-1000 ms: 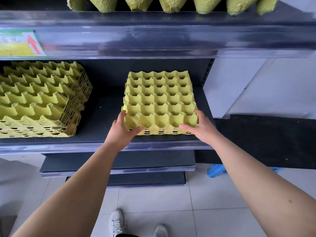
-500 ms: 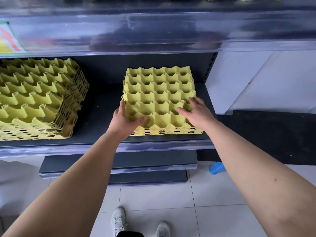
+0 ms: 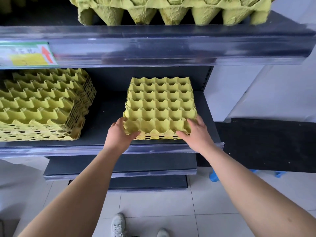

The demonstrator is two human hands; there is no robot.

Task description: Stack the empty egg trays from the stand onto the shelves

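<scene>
left hand, right hand grip trays (seemingly several).

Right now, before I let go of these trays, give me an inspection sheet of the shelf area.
Surface: dark middle shelf, bare strip between the two stacks.
Job's things: small tray stack at the right, near the front edge; taller tray stack at the left, layers slightly askew; more trays on the shelf above.
Clutter: nothing seen.
Hands: left hand grips the small stack's front left corner; right hand grips its front right corner.
Cables: nothing seen.
Surroundings: label with a red arrow on the upper rail; tiled floor; blue object, partly hidden, low at the right.
</scene>
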